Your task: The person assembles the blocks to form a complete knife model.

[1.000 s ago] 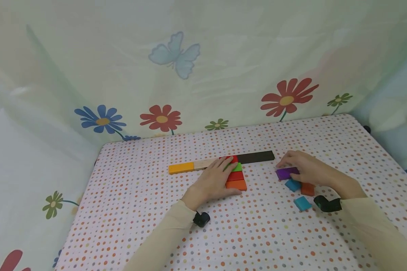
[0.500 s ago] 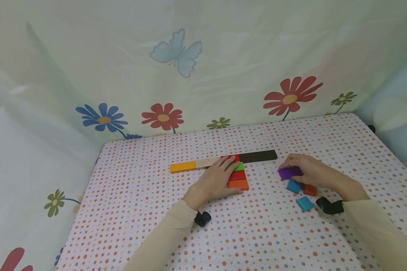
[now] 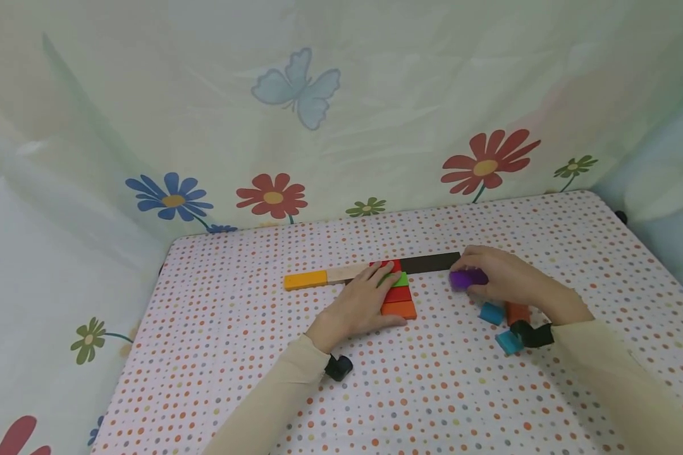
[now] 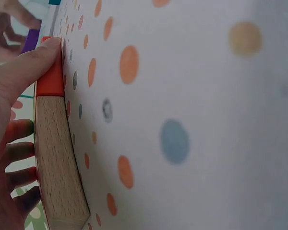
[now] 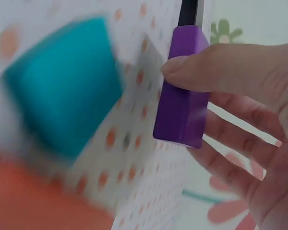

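My left hand rests with spread fingers on a group of flat coloured blocks. Partly under it are a red block, a green block, a second red block and an orange block. In the left wrist view the thumb touches an orange-red block that meets a bare wooden piece. Between thumb and fingers my right hand pinches a purple block, just off the right end of a long black block.
A yellow block and a pale wooden block continue the row leftward. Near my right wrist lie two blue blocks, one a blue piece, and an orange-brown block. The dotted tablecloth meets a flowered backdrop.
My right hand has carried the purple block leftward and away from me, off the loose blue and orange-brown blocks and towards the black block's end. My left hand stays in place.
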{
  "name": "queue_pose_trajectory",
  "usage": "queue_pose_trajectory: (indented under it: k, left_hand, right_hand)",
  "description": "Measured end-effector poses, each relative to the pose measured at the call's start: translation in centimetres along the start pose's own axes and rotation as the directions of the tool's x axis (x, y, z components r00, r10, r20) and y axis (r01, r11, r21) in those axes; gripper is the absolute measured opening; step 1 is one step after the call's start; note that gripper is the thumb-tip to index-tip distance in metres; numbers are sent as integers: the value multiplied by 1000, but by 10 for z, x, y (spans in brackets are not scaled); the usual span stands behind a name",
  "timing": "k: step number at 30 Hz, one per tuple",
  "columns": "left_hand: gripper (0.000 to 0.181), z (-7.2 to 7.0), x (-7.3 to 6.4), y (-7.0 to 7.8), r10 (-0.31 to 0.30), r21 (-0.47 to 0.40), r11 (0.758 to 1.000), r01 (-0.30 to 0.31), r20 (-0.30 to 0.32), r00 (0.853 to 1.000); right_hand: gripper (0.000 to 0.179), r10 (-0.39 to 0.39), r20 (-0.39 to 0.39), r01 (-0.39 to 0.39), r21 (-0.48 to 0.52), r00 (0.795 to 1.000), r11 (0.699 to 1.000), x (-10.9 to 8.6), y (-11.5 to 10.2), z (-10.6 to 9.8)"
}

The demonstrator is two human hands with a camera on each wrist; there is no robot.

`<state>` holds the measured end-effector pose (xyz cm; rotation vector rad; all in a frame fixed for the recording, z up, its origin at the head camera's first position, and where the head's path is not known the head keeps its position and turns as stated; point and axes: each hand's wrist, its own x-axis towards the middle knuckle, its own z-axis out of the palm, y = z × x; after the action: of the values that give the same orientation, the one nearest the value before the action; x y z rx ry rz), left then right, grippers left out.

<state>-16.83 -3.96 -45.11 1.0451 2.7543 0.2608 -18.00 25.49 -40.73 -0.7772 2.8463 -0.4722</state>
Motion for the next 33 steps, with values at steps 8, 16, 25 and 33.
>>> queue_pose_trajectory:
  k: [8,16,25,33]
  left_hand:
    - [89,-1,0,0,-16,27,1000,16,16,1000]
    - [89,-2,0,0,-11,34,999,11,13,1000]
    - [89,-1,0,0,-21,45,999,20,19,1000]
    - [88,0,0,0,-13,41,999,12,13,1000]
  right_hand:
    - [38,-77,-16,77,-10,997,997,35,-33,11]
    - [39,-111,-7,111,-33,994,993,48,-42,20]
    - [38,-115,-6,114,-49,993,992,50,-45,25]
    - [35,-155,-59,152,-55,986,987,48,-40,33]
